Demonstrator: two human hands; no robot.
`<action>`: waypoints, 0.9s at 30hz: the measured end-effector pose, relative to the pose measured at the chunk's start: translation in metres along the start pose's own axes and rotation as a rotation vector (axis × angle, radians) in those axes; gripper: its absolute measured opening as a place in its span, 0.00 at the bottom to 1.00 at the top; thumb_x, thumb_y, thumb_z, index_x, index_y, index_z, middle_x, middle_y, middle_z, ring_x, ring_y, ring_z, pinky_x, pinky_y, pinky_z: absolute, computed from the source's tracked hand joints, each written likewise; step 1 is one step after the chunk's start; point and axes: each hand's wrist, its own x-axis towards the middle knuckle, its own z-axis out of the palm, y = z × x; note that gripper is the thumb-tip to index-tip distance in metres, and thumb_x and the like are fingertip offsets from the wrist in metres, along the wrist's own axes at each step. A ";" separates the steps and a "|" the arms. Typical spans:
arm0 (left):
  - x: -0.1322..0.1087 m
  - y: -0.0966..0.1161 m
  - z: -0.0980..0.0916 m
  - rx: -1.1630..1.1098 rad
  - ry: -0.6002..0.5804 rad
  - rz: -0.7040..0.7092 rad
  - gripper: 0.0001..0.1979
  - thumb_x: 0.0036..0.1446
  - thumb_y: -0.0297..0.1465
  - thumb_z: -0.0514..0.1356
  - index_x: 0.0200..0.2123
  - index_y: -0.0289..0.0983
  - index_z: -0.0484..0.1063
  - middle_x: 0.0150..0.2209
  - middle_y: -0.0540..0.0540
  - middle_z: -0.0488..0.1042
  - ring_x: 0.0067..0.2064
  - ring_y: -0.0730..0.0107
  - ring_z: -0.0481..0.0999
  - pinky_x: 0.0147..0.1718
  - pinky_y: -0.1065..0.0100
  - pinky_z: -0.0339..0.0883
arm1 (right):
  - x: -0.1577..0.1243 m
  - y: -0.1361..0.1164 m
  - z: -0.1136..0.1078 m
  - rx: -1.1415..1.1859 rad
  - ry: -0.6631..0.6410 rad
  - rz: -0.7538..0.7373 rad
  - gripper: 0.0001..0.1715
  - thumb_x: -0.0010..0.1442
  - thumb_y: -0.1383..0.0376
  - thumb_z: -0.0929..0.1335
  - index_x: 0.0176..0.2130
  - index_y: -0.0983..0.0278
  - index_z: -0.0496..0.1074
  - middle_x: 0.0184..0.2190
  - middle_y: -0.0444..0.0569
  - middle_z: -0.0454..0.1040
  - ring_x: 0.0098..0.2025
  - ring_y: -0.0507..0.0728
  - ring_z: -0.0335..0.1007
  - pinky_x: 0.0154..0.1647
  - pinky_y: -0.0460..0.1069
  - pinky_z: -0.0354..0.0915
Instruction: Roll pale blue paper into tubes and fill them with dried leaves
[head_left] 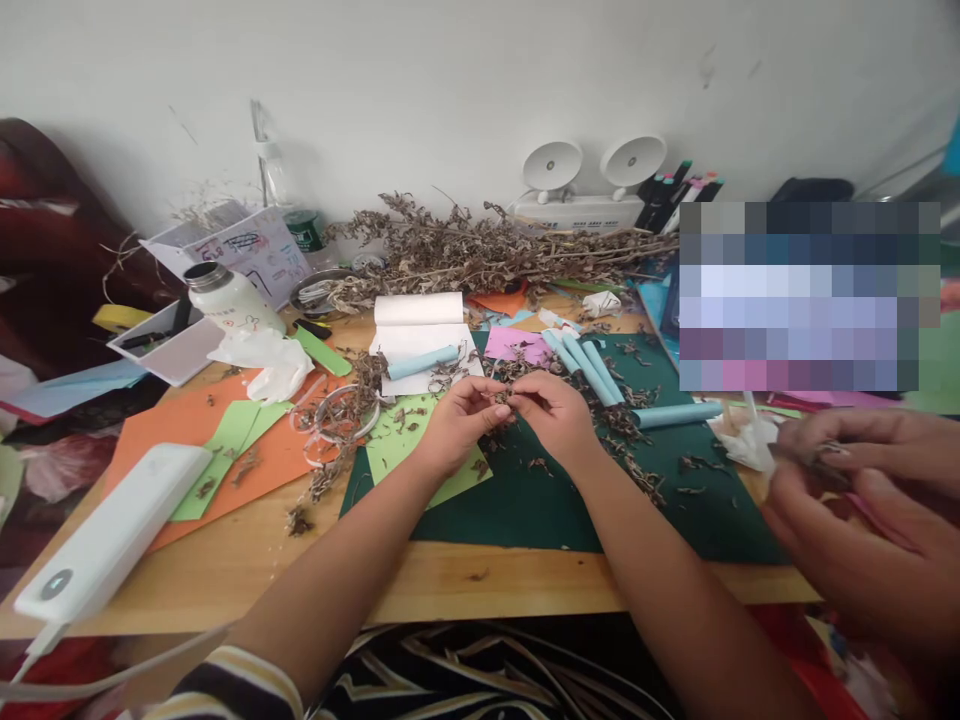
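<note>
Holds a dried sprig [502, 397] pinched at both ends between left hand [457, 422] and right hand [553, 412], low over the green mat [525, 510], probably so crumbs land there. Spreads across a wooden table [247, 570] cluttered with coloured paper [187, 420], with dried branches [487, 250] heaped far against a white wall. Leaves another person's hands [862, 510] busy at near right.

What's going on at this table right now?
The person's left hand and right hand meet over the dark green mat, pinching a small dried sprig between the fingertips. Dried bits litter the mat, and a pile of dried branches lies by the wall. At the right edge, another person's hands hold something small, too blurred to name.
</note>
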 end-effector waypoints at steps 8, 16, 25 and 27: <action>0.003 -0.001 -0.003 0.016 0.159 0.041 0.14 0.34 0.29 0.66 0.26 0.34 0.66 0.21 0.55 0.69 0.24 0.81 0.69 0.26 0.77 0.63 | -0.004 -0.002 0.001 -0.036 -0.052 -0.076 0.08 0.53 0.67 0.62 0.35 0.63 0.68 0.32 0.48 0.70 0.33 0.51 0.66 0.33 0.47 0.64; 0.004 0.000 -0.004 0.051 0.166 -0.067 0.13 0.35 0.32 0.65 0.21 0.33 0.64 0.19 0.55 0.68 0.22 0.80 0.68 0.25 0.75 0.62 | -0.003 -0.002 0.000 -0.147 -0.051 -0.070 0.05 0.51 0.65 0.64 0.31 0.62 0.69 0.27 0.46 0.71 0.28 0.51 0.65 0.29 0.47 0.63; -0.002 0.015 -0.004 0.430 0.074 0.060 0.09 0.39 0.34 0.63 0.19 0.34 0.69 0.19 0.52 0.69 0.23 0.78 0.65 0.25 0.75 0.59 | -0.004 -0.004 -0.004 -0.174 -0.090 -0.178 0.10 0.53 0.63 0.63 0.37 0.60 0.68 0.31 0.46 0.72 0.34 0.52 0.67 0.35 0.48 0.64; -0.004 0.013 -0.003 0.425 0.078 0.062 0.10 0.40 0.34 0.62 0.18 0.33 0.69 0.18 0.52 0.69 0.23 0.78 0.65 0.24 0.75 0.58 | -0.004 -0.006 -0.004 -0.167 -0.084 -0.217 0.10 0.54 0.64 0.62 0.37 0.60 0.69 0.30 0.46 0.72 0.33 0.51 0.67 0.35 0.47 0.65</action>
